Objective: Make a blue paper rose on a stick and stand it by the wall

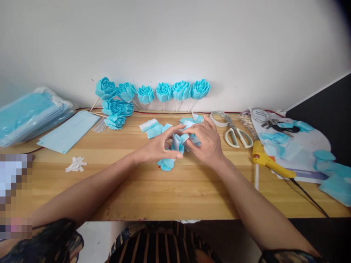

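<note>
Between my two hands is a small, partly formed blue flower [178, 143]. My left hand [161, 145] curls round its left side, thumb below and fingers above. My right hand [206, 141] pinches at its right side, where a pale blue petal sticks out. Beneath and behind the hands lie loose blue pieces [154, 129], and one more blue petal [166, 164] rests on the wood just in front of my left hand.
Several finished blue flowers on sticks [163, 92] lean along the wall. Scissors [238, 137], a tape roll [218, 118] and a yellow glue gun [271, 162] lie right, near blue scraps. Left are a plastic-wrapped blue stack [30, 111], a blue sheet [70, 131] and white strips [76, 164].
</note>
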Tool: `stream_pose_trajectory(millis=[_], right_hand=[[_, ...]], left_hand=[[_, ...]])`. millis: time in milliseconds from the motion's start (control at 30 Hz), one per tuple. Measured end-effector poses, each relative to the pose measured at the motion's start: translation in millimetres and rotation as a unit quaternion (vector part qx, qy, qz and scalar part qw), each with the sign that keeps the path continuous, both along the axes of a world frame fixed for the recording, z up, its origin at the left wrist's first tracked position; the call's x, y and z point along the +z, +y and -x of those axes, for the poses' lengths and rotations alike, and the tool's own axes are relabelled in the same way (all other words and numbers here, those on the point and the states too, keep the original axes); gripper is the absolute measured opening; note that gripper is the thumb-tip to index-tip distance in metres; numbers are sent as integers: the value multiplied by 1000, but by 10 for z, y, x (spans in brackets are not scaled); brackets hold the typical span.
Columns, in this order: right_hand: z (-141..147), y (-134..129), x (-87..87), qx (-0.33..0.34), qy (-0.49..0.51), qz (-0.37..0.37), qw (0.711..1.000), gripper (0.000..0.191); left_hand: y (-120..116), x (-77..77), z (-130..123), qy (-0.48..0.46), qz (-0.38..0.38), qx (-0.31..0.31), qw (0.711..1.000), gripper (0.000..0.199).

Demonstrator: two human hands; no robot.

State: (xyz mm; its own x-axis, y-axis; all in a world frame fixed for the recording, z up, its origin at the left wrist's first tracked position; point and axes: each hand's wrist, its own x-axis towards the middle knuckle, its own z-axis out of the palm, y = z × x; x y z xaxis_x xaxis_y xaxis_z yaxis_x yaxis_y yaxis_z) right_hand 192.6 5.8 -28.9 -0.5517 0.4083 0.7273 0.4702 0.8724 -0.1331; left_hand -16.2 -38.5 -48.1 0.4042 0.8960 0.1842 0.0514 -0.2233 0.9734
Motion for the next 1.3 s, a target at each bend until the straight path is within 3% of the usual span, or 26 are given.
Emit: stream_pose_trajectory(millis=[100, 267, 333, 533, 733, 900, 1033, 1167, 1300], right_hand=[[-4, 4, 2, -1, 2, -13, 1000, 14], [-29, 26, 13, -14, 12, -25, 1000, 15], [-34, 34, 16, -15, 12, -25, 999, 15], [-56, 87, -13, -32, 29, -9, 999, 14], [-114, 193, -79, -86, 52, 70, 992, 15], [-141, 193, -80, 7, -10, 175, 985, 28], [-160, 167, -42, 52, 117, 291, 948, 47], [-159, 125, 4, 101, 176, 328, 923, 61], [-98, 36, 17, 189, 100, 350, 912, 87]], left_hand=[[-57, 48, -69, 33, -20, 44, 998, 78], [-34, 79, -94, -24, -19, 92, 995, 29], [7, 53, -76, -34, -39, 104, 993, 21], [92, 25, 33, -28, -38, 101, 994, 25], [100, 269, 214, -93, -45, 133, 986, 32], [103, 436, 299, -145, -45, 166, 974, 37], [40, 489, 305, -107, -40, 168, 979, 34], [-62, 531, 247, -90, -31, 185, 978, 32], [-125, 567, 97, -81, -24, 205, 975, 28]])
